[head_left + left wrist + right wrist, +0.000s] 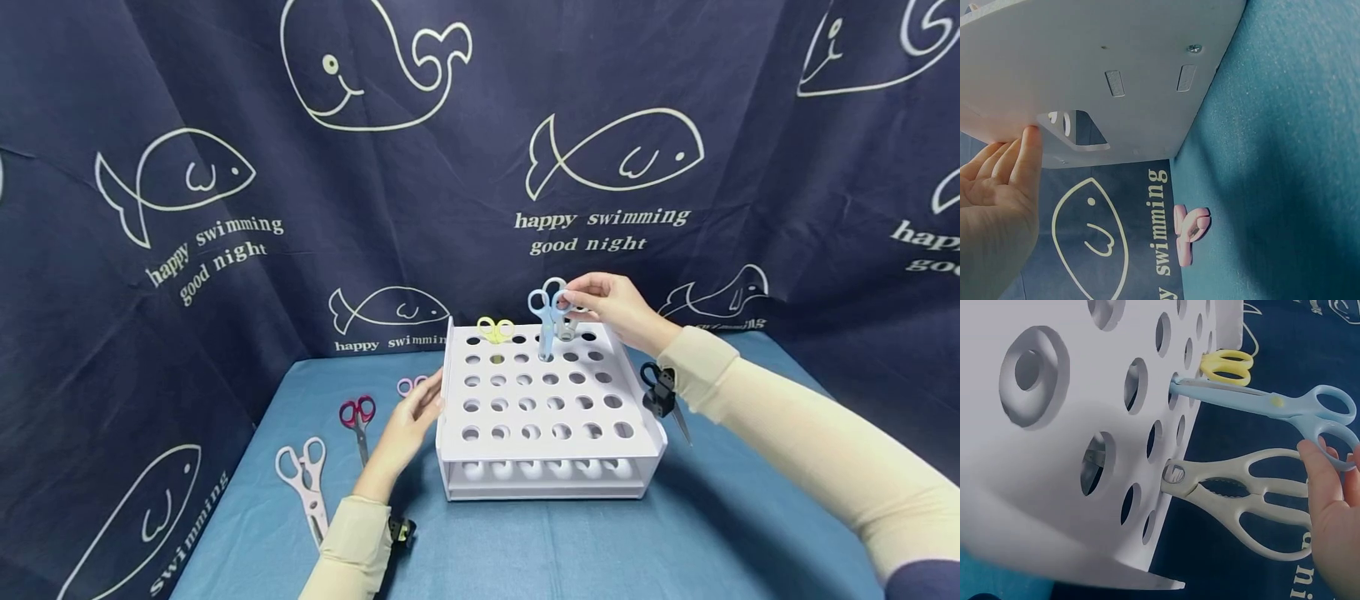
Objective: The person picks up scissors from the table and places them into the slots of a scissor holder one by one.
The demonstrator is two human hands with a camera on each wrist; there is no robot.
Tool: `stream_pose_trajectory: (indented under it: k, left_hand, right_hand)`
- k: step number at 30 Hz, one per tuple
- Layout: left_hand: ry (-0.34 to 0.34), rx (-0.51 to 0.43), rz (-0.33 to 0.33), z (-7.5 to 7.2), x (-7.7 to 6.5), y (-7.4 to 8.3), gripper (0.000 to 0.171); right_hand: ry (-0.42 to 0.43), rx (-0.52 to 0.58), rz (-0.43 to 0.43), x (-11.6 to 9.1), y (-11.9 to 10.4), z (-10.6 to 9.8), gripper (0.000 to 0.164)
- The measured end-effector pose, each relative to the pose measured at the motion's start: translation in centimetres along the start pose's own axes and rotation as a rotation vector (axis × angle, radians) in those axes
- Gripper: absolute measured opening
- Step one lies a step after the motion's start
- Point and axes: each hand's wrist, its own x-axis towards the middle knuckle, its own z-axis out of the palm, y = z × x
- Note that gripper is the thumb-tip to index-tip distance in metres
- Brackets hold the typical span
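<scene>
My right hand (618, 307) pinches a handle loop of light blue scissors (1260, 405) between thumb and fingers. The scissors point downward, and their blade tips enter a second-row hole of the white rack (540, 450). Beside them, grey-white scissors (1229, 509) stand handles-up in a back-row hole, close to the right hand. Yellow scissors (496, 335) stand in the back row further left. My left hand (405, 425) touches the rack's left side panel with extended fingers; in the left wrist view the fingertips lie near the panel's cut-out.
Left of the rack, pale pink scissors (312, 498), red-handled scissors (362, 432) and small pink-handled scissors (1183, 250) lie on the blue cloth. Black-handled scissors (681, 423) lie at the rack's right, partly behind the wrist camera. A dark printed curtain (480, 167) hangs behind.
</scene>
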Motion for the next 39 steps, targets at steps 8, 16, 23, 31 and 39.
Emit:
stream_pose_trajectory:
  k: [8,16,23,31,39]
  left_hand:
    - [-0.010,-0.016,-0.014,0.0,0.0,-0.1,0.051]
    - [-0.006,-0.009,-0.020,0.0,0.1,0.1,0.051]
    - [-0.005,-0.006,-0.024,0.0,0.0,0.1,0.051]
    - [0.001,-0.015,-0.026,0.1,0.0,0.1,0.051]
    - [0.001,-0.012,-0.027,0.2,0.0,0.2,0.050]
  right_hand:
    - [-0.011,-0.016,0.040,0.3,0.3,0.3,0.017]
    - [-0.014,-0.068,0.070,0.4,0.3,1.1,0.022]
    - [-0.022,-0.103,0.098,0.3,0.4,1.7,0.024]
    - [-0.043,-0.162,0.149,0.1,0.4,1.9,0.024]
    - [-0.056,-0.171,0.200,0.2,0.9,1.9,0.018]
